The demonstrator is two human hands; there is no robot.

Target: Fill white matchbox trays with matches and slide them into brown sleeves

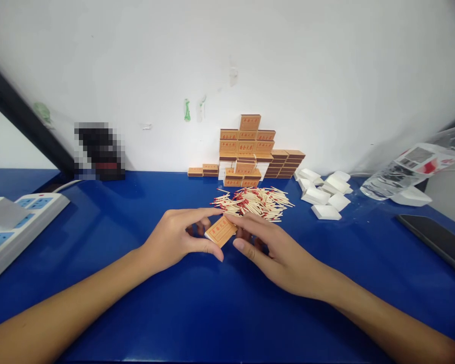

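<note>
An orange matchbox with red printing is tilted between my two hands, above the blue table. My left hand curls round its left side, index finger along the top corner and thumb by the lower corner. On the other side, my right hand has its index fingertip at the box's upper corner, its thumb bent in near the right edge. The remaining fingers of both hands are partly hidden behind. Just beyond lies a loose pile of red-tipped matches.
Stacked matchboxes stand against the wall behind the matches. White inner trays lie heaped to the right, near a clear plastic bottle and a dark phone. A power strip occupies the left side of the table.
</note>
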